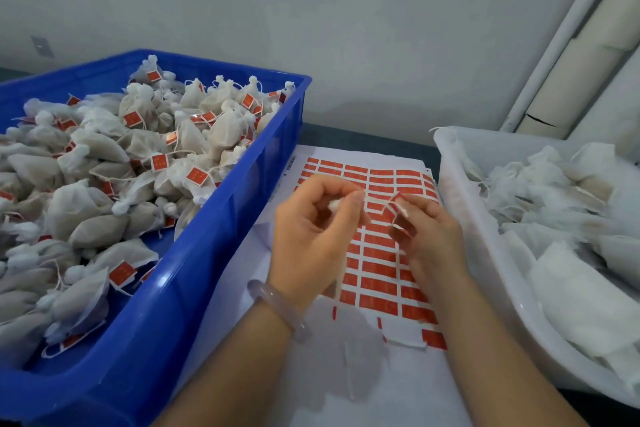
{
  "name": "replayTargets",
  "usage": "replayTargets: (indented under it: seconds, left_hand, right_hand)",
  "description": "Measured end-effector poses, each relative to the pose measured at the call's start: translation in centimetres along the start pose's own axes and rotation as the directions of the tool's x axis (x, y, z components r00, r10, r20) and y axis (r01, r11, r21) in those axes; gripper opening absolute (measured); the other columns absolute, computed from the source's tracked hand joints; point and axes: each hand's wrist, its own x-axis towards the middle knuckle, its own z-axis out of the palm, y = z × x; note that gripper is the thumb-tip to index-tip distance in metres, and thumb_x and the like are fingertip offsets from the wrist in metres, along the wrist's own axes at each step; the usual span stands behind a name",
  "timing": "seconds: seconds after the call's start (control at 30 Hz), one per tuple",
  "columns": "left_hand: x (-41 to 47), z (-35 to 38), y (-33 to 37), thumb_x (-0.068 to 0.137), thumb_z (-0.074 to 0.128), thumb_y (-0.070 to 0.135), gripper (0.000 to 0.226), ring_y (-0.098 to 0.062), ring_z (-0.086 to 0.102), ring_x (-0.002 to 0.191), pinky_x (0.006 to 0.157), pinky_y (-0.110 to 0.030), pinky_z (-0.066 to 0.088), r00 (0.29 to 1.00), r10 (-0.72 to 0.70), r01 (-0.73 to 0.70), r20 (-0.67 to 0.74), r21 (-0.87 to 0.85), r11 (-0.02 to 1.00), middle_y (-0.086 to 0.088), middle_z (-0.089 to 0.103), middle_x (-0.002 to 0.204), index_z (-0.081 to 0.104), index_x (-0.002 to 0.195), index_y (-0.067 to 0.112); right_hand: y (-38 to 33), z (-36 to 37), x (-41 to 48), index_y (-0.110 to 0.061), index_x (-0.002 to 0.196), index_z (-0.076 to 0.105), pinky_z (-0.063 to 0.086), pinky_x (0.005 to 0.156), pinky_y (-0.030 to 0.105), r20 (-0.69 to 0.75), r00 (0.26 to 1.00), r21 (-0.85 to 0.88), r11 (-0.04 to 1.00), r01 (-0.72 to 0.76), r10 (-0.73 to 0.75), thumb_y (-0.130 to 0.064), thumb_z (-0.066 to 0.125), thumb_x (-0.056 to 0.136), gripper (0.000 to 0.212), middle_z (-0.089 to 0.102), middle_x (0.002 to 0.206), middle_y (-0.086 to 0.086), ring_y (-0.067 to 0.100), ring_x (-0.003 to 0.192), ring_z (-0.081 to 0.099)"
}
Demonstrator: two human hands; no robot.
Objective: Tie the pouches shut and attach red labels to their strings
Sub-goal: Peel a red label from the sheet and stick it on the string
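**Inspector:** Progress?

**Assessor:** Well advanced, in my judgement. The blue crate at the bench's left edge is heaped with tied, labelled pouches. The white tub at the right edge holds a stock of unfinished pouches, so much remains.

**Inspector:** Item in hand?

**Assessor:** The left hand is curled round one pouch (mostly hidden in the fist). The right hand pinches a red label at its string, above the label sheet.

**Inspector:** Obstructions?

**Assessor:** Crate and tub crowd the sheet on both sides.

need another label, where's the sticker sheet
Head view: the sticker sheet lies centre, between the blue crate at left and the white tub at right.
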Motion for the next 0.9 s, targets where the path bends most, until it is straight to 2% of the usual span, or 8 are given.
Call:
replayTargets:
  seconds: [0.07, 0.17, 0.4, 0.5, 0.6, 0.73, 0.8, 0.9]
  left_hand:
    - [0.2, 0.0, -0.6, 0.087, 0.061, 0.017, 0.012, -0.004, 0.066, 0.068, 0.060, -0.012, 0.050, 0.996, -0.089, 0.087, 0.014, 0.100, 0.991, 0.014, 0.067, 0.073, 0.062, 0.082, 0.028]
    - [0.3, -0.1, -1.3, 0.089, 0.059, 0.012, 0.017, -0.002, 0.067, 0.070, 0.057, -0.011, 0.049, 0.977, -0.208, 0.200, 0.041, 0.141, 0.969, 0.015, 0.068, 0.074, 0.060, 0.085, 0.029]
    - [0.8, -0.5, -0.9, 0.089, 0.054, 0.001, 0.020, -0.009, 0.070, 0.069, 0.054, -0.014, 0.051, 0.916, -0.368, 0.350, 0.159, 0.126, 0.928, 0.009, 0.071, 0.071, 0.062, 0.082, 0.018]
    - [0.9, -0.6, -0.6, 0.088, 0.055, -0.003, 0.029, -0.007, 0.069, 0.066, 0.053, -0.013, 0.050, 0.885, -0.425, 0.413, 0.191, 0.104, 0.905, 0.010, 0.071, 0.069, 0.069, 0.073, 0.019]
    - [1.0, -0.6, -0.7, 0.086, 0.057, -0.003, 0.036, -0.007, 0.069, 0.066, 0.051, -0.013, 0.050, 0.860, -0.480, 0.474, 0.172, 0.075, 0.877, 0.011, 0.071, 0.068, 0.072, 0.066, 0.023]
    - [1.1, -0.6, -0.7, 0.086, 0.059, -0.001, 0.032, -0.007, 0.070, 0.069, 0.053, -0.014, 0.051, 0.851, -0.491, 0.491, 0.186, 0.051, 0.870, 0.014, 0.072, 0.072, 0.072, 0.073, 0.025]
    - [1.0, -0.5, -0.8, 0.086, 0.059, -0.002, 0.036, -0.005, 0.070, 0.070, 0.053, -0.013, 0.051, 0.856, -0.475, 0.473, 0.206, 0.062, 0.879, 0.017, 0.071, 0.074, 0.071, 0.077, 0.030]
    - [1.0, -0.6, -0.9, 0.085, 0.059, -0.004, 0.041, -0.005, 0.070, 0.073, 0.054, -0.013, 0.051, 0.869, -0.443, 0.440, 0.221, 0.065, 0.895, 0.019, 0.072, 0.080, 0.070, 0.083, 0.035]
  right_hand:
    - [0.5, -1.1, -0.6, -0.028, 0.086, 0.067, 0.055, 0.062, 0.023, -0.025, 1.000, -0.026, 1.000, -0.005, 0.005, -0.036, 0.068, 0.080, 0.010, 0.070, 0.082, -0.021, 0.006, 0.076, 0.070]
    - [1.2, -2.1, -1.3, -0.028, 0.089, 0.069, 0.057, 0.066, 0.029, -0.050, 0.998, -0.010, 1.000, -0.024, 0.024, -0.037, 0.070, 0.077, 0.015, 0.071, 0.086, -0.018, 0.008, 0.078, 0.070]
    - [0.6, -1.6, -2.2, -0.036, 0.094, 0.066, 0.054, 0.057, 0.019, -0.059, 0.995, 0.015, 0.996, 0.084, -0.083, -0.052, 0.064, 0.061, 0.036, 0.067, 0.085, -0.031, -0.003, 0.077, 0.068]
    - [0.7, -1.5, -2.4, -0.031, 0.089, 0.068, 0.056, 0.064, 0.027, -0.095, 0.993, 0.042, 0.996, 0.081, -0.077, -0.042, 0.066, 0.076, 0.017, 0.071, 0.087, -0.018, 0.006, 0.078, 0.070]
    - [0.4, -1.6, -2.5, -0.026, 0.088, 0.067, 0.054, 0.061, 0.026, -0.082, 0.996, 0.124, 0.991, 0.054, -0.044, -0.028, 0.065, 0.085, 0.004, 0.073, 0.086, -0.010, 0.012, 0.076, 0.071]
    - [0.0, -1.4, -2.8, -0.019, 0.089, 0.067, 0.054, 0.061, 0.027, -0.008, 1.000, 0.272, 0.962, -0.006, 0.008, -0.023, 0.062, 0.087, 0.007, 0.073, 0.085, -0.002, 0.016, 0.076, 0.071]
    - [-0.2, -1.2, -3.1, -0.018, 0.087, 0.068, 0.054, 0.060, 0.026, 0.059, 0.998, 0.352, 0.935, -0.038, 0.018, -0.019, 0.060, 0.088, 0.009, 0.070, 0.077, 0.000, 0.014, 0.067, 0.069]
    - [-0.4, -1.0, -3.6, -0.020, 0.071, 0.072, 0.052, 0.055, 0.023, 0.194, 0.981, 0.407, 0.911, -0.060, -0.023, -0.012, 0.057, 0.086, 0.022, 0.062, 0.063, 0.002, 0.011, 0.054, 0.058]
